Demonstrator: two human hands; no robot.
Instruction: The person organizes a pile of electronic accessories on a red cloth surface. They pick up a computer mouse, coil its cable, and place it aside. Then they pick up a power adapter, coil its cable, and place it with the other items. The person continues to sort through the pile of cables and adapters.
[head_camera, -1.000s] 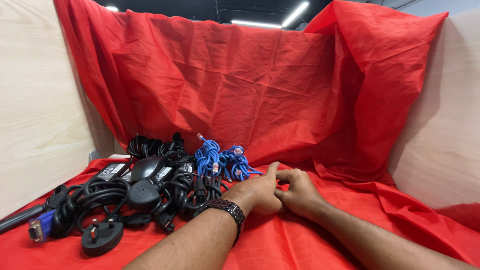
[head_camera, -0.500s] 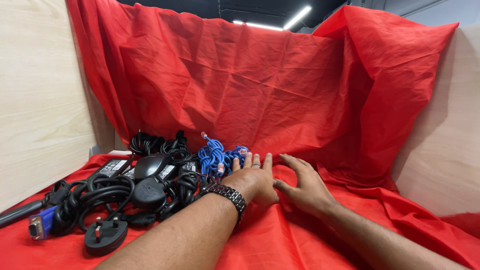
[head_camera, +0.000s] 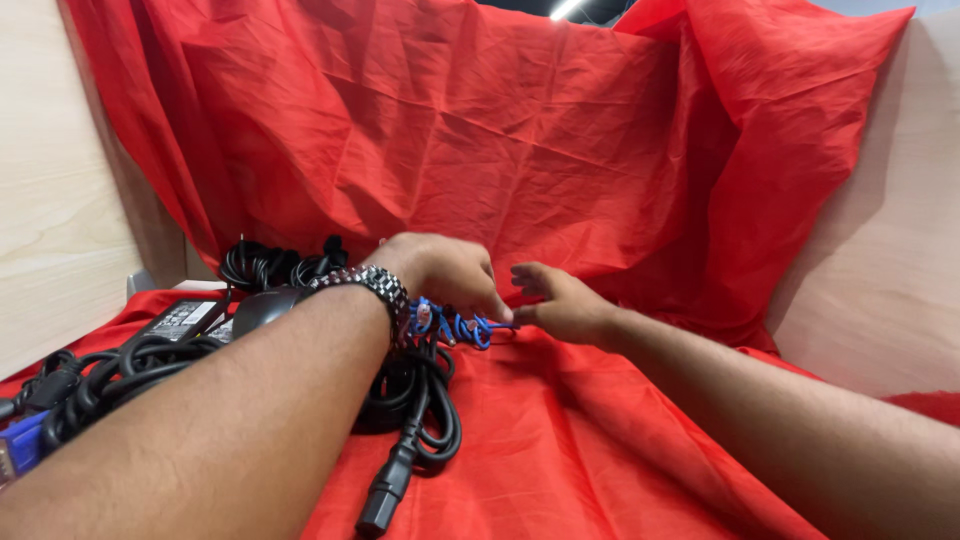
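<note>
A bundle of blue cable (head_camera: 462, 327) lies on the red cloth (head_camera: 560, 440), mostly hidden under my left hand (head_camera: 440, 272). That hand wears a metal wristwatch (head_camera: 375, 285), and its fingers curl down over the bundle and grip it. My right hand (head_camera: 565, 302) hovers just right of the bundle with its fingers spread. Its thumb touches the cable's outer loop. A pile of black power cables (head_camera: 420, 400) lies beneath and to the left of my left forearm.
A black power adapter (head_camera: 185, 318) and a dark mouse (head_camera: 265, 308) sit in the cable pile at left. A blue connector (head_camera: 15, 455) is at the left edge, and a black plug end (head_camera: 380, 505) points toward me. Wooden panels (head_camera: 60, 200) flank the draped cloth.
Both hands lifted off the cloth and moved forward. My left hand went from lying flat beside the blue cable to closing over it. The view has come closer.
</note>
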